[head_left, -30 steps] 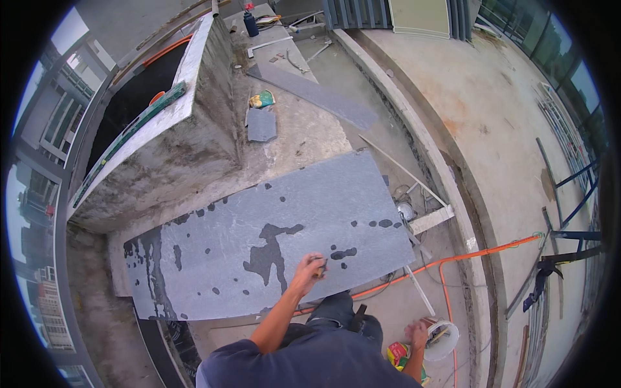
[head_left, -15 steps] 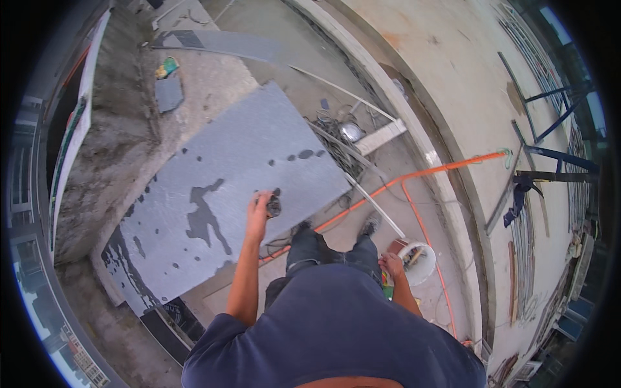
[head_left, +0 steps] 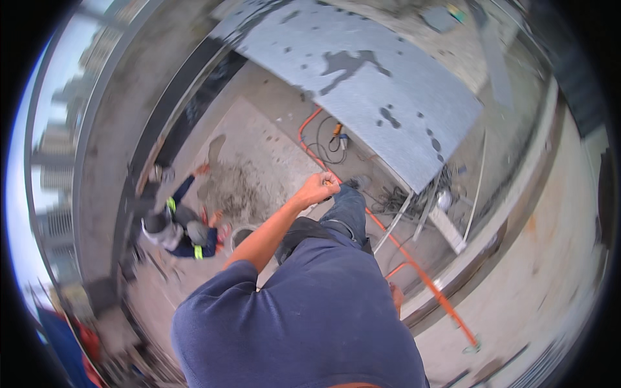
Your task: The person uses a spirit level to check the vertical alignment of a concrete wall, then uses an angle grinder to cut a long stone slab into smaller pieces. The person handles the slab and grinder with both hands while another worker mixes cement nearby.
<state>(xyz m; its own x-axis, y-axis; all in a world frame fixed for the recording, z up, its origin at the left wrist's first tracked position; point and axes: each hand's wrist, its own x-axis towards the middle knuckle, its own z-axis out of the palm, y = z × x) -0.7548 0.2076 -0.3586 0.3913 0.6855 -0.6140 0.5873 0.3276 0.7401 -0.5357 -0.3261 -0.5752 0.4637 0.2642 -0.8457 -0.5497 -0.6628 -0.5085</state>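
My left hand [head_left: 320,189] is closed around a small object with a bit of orange, too small to name, held over my leg beside the orange hose [head_left: 427,281]. My right hand [head_left: 396,296] shows only in part at the right side of my body; its fingers are mostly hidden. Ahead lies a large grey stone slab [head_left: 414,116] with dark wet patches. Below its near edge are a dark cable with a connector [head_left: 343,141], tangled cords, and white strips [head_left: 394,223].
A co-worker [head_left: 174,233] in reflective armbands crouches at the left on the concrete floor [head_left: 265,155], one hand [head_left: 200,169] reaching forward. A railing [head_left: 81,161] runs along the far left. A concrete kerb [head_left: 530,181] curves along the right. Smaller slab pieces [head_left: 440,18] lie beyond the large slab.
The view has swung round, bringing the crouching co-worker into sight and shifting the slab upward. My left hand has left the slab's surface and is now over my leg, still closed.
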